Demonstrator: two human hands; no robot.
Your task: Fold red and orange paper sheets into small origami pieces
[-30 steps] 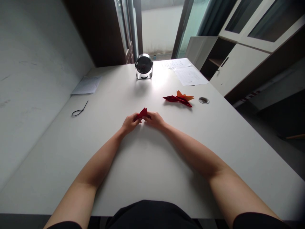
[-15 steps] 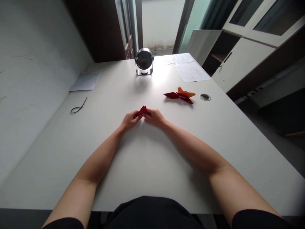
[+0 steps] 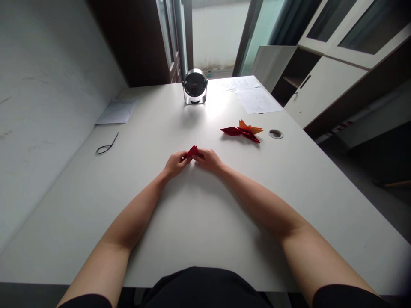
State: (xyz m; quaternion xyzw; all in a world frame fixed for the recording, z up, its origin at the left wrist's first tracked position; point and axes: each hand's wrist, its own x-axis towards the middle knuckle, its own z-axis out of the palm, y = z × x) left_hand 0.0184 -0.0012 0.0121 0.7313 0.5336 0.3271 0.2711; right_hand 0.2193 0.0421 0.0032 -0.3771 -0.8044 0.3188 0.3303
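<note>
Pinching one red paper (image 3: 193, 151), the left hand (image 3: 176, 164) and right hand (image 3: 208, 160) are equally near. It sits between them: two o'clock from the left, ten from the right. Its tip points to twelve; the hands hide its ends, so I can't tell its long way. At two o'clock from the right hand: one orange paper (image 3: 245, 126), seemingly two red ones (image 3: 231, 131).

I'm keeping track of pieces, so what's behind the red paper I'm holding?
Behind the red paper, the white table runs back to a round device. What the paper, left hand and right hand cover can't be seen.
</note>
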